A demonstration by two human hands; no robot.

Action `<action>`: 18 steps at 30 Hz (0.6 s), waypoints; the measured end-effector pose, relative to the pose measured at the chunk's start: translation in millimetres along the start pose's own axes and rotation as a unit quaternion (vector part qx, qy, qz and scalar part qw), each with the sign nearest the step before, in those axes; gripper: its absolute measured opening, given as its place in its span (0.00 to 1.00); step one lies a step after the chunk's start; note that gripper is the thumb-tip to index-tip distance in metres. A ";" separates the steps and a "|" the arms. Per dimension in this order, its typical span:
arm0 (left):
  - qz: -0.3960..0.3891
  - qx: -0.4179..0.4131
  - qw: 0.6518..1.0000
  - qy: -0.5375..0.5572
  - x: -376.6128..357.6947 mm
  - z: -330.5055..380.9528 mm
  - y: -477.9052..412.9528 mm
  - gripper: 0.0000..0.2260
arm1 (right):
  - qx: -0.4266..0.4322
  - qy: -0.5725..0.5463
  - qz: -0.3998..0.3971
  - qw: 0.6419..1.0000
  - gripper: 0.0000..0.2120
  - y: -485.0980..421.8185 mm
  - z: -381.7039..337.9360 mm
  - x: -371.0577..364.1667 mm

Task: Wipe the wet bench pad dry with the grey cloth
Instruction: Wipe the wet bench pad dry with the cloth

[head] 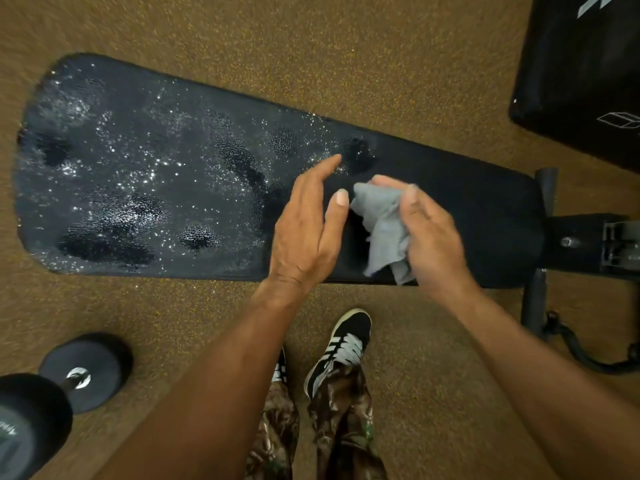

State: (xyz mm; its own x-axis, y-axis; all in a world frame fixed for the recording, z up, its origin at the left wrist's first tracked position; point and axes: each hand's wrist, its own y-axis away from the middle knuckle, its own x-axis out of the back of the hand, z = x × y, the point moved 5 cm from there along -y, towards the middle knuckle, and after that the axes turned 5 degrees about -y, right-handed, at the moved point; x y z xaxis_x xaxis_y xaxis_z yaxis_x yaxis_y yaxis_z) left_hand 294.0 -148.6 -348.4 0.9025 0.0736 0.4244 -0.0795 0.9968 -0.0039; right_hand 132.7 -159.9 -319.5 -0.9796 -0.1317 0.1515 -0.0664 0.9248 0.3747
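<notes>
The right hand (429, 233) clutches the grey cloth (384, 223) above the bench pad (138, 168); the left hand (304, 230) hovers with fingers loose. Flatten the cloth, then sweep toward nine o'clock, where droplets glisten.

No text could be read anywhere. The black pad (585, 74) at upper right bore only a cut-off white letter fragment and a white box outline. Grey print on the dumbbell (24, 431) was too blurred.
</notes>
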 end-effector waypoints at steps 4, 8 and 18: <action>-0.076 0.153 0.975 0.145 -1.7 20.1 -14.4 0.18 | -0.185 -0.322 0.025 0.928 0.24 2.8 -3.5 1.5; -0.140 0.212 0.947 0.197 -1.7 21.0 -25.1 0.14 | -0.234 -0.389 -0.015 0.891 0.34 1.1 -6.4 -5.2; -0.063 0.260 0.939 0.216 10.0 2.2 -33.3 0.04 | -0.151 -0.044 0.071 0.985 0.17 -12.4 3.8 12.6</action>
State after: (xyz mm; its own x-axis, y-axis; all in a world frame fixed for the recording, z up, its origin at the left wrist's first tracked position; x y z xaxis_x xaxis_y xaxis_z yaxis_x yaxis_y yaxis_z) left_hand 304.8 -181.1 -342.0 0.9972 0.0735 -0.0160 -0.0550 0.8568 0.5127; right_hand 120.4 -171.7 -325.7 -0.9884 0.0354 0.1476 0.1193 0.7820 0.6117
